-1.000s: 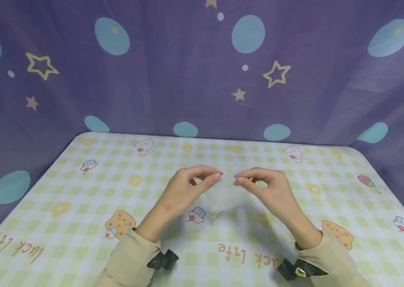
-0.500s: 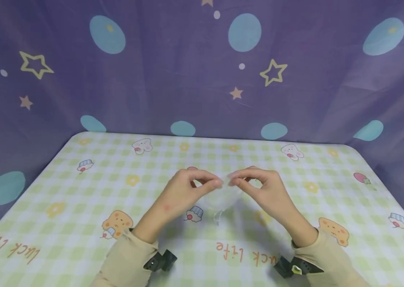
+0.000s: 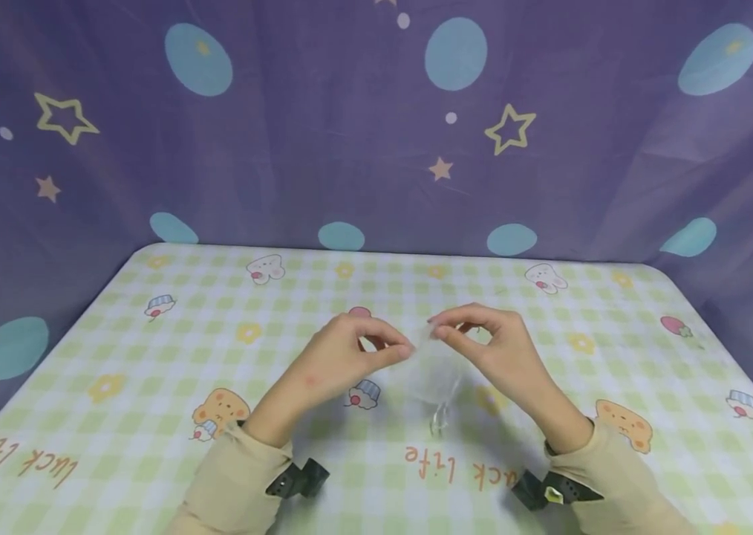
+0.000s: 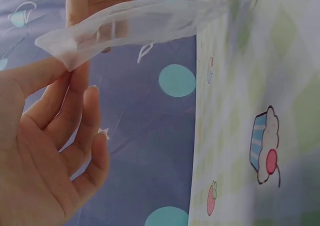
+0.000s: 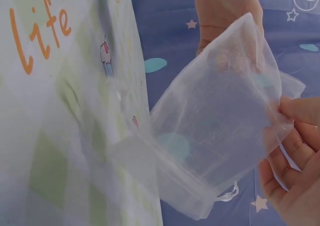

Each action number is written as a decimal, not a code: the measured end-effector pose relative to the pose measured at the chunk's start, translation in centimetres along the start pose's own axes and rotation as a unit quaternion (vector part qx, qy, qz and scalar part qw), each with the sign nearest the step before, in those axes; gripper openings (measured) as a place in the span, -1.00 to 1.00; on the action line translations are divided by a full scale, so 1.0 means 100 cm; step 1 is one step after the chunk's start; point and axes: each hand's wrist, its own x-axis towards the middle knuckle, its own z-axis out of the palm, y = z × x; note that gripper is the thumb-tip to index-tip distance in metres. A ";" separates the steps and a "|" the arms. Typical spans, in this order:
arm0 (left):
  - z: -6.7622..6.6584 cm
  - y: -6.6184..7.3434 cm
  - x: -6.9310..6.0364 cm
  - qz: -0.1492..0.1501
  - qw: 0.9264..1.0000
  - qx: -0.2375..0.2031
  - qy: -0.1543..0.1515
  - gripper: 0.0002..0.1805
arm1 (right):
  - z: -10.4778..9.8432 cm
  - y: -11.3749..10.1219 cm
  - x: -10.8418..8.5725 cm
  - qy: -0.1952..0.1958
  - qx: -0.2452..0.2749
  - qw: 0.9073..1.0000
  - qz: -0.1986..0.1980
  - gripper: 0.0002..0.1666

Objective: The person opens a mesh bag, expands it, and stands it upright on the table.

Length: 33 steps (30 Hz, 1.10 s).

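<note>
A sheer white mesh bag (image 3: pixel 433 379) hangs between the two hands above the table, its thin drawstring loop at the lower end. My left hand (image 3: pixel 343 357) pinches the bag's upper left edge between thumb and index finger; in the left wrist view the left hand (image 4: pixel 55 131) grips a corner of the bag (image 4: pixel 150 23), other fingers loosely bent. My right hand (image 3: pixel 497 349) pinches the upper right edge. In the right wrist view the right hand (image 5: pixel 295 161) holds the mesh bag (image 5: pixel 215 110), which spreads out see-through, with a white cord at its bottom corner.
A table with a green-and-white checked cloth (image 3: pixel 149 357) printed with cartoon figures lies below the hands. Behind it hangs a purple curtain (image 3: pixel 350 148) with stars and blue ovals. Dark devices are strapped at both wrists.
The bag's lower end and its drawstring have swung to the right. My right hand has risen slightly above my left, and the fingertips have parted a little since half a second ago.
</note>
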 end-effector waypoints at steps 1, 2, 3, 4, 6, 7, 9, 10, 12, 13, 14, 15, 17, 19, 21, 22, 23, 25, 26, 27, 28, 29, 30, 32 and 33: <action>0.001 0.000 0.000 0.000 1.000 -0.001 0.005 -0.91 | 0.000 0.000 0.000 0.003 -0.003 1.000 -0.004 -0.88; 0.001 0.000 0.001 0.000 1.000 0.000 0.012 -0.92 | -0.001 0.000 0.001 0.008 -0.006 1.000 -0.010 -0.88; 0.002 0.000 0.001 -0.001 1.000 -0.002 0.020 -0.93 | -0.001 0.000 0.002 0.014 -0.010 1.000 -0.015 -0.88; 0.003 0.000 0.002 -0.001 1.000 -0.003 0.028 -0.93 | -0.002 0.000 0.002 0.021 -0.013 0.999 -0.021 -0.88; 0.004 0.000 0.003 -0.006 0.999 -0.009 0.045 -0.94 | -0.003 0.001 0.004 0.036 -0.013 0.999 -0.031 -0.87; 0.005 0.000 0.003 -0.008 0.999 -0.011 0.052 -0.94 | -0.004 0.001 0.004 0.044 -0.009 0.998 -0.036 -0.87; 0.006 -0.001 0.004 -0.013 0.998 -0.017 0.062 -0.94 | -0.006 0.001 0.005 0.058 0.000 0.997 -0.042 -0.87; 0.006 -0.001 0.004 -0.014 0.998 -0.020 0.066 -0.94 | -0.006 0.001 0.005 0.063 0.005 0.997 -0.044 -0.87; 0.007 -0.002 0.004 -0.017 0.997 -0.026 0.074 -0.94 | -0.007 0.001 0.004 0.069 0.012 0.997 -0.041 -0.89; 0.008 -0.003 0.004 -0.018 0.996 -0.029 0.078 -0.93 | -0.007 0.001 0.004 0.069 0.013 0.997 -0.037 -0.91; 0.008 -0.003 0.004 -0.019 0.996 -0.033 0.082 -0.93 | -0.006 0.001 0.003 0.067 0.014 0.997 -0.030 -0.93; 0.009 -0.003 0.004 -0.019 0.995 -0.038 0.086 -0.93 | -0.006 0.000 0.003 0.062 0.014 0.998 -0.022 -0.94; 0.010 -0.003 0.004 -0.018 0.994 -0.049 0.094 -0.93 | -0.004 0.000 0.002 0.049 0.008 0.999 -0.005 -0.95; 0.011 -0.003 0.003 -0.016 0.993 -0.061 0.103 -0.93 | -0.002 0.000 0.001 0.033 0.002 0.999 0.012 -0.93; 0.012 -0.003 0.003 -0.012 0.991 -0.073 0.110 -0.92 | -0.001 -0.001 0.000 0.014 -0.005 1.000 0.028 -0.89; 0.013 -0.002 0.003 -0.009 0.990 -0.079 0.113 -0.92 | 0.000 -0.001 -0.001 0.005 -0.007 0.999 0.036 -0.88; 0.014 -0.002 0.003 -0.007 0.990 -0.084 0.114 -0.92 | 0.000 -0.002 -0.001 -0.003 -0.008 0.999 0.045 -0.86; 0.016 -0.002 0.002 -0.005 0.989 -0.092 0.117 -0.91 | 0.001 -0.004 -0.002 -0.016 -0.010 0.998 0.061 -0.83; 0.016 -0.001 0.002 -0.005 0.989 -0.095 0.117 -0.91 | 0.001 -0.004 -0.002 -0.020 -0.009 0.997 0.067 -0.82; 0.017 -0.001 0.003 -0.005 0.988 -0.097 0.117 -0.90 | 0.001 -0.005 -0.002 -0.022 -0.009 0.997 0.072 -0.81; 0.017 0.000 0.003 -0.005 0.988 -0.099 0.116 -0.90 | 0.001 -0.005 -0.002 -0.023 -0.008 0.997 0.074 -0.82; 0.017 0.000 0.003 -0.006 0.988 -0.100 0.116 -0.90 | 0.001 -0.005 -0.002 -0.022 -0.008 0.997 0.074 -0.82; 0.018 0.000 0.003 -0.007 0.988 -0.101 0.117 -0.89 | 0.001 -0.005 -0.002 -0.021 -0.009 0.997 0.071 -0.83; 0.018 0.001 0.004 -0.012 0.988 -0.103 0.116 -0.90 | 0.001 -0.004 -0.001 -0.016 -0.010 0.998 0.064 -0.85; 0.018 0.001 0.004 -0.013 0.988 -0.102 0.117 -0.89 | 0.001 -0.004 -0.001 -0.014 -0.011 0.998 0.061 -0.86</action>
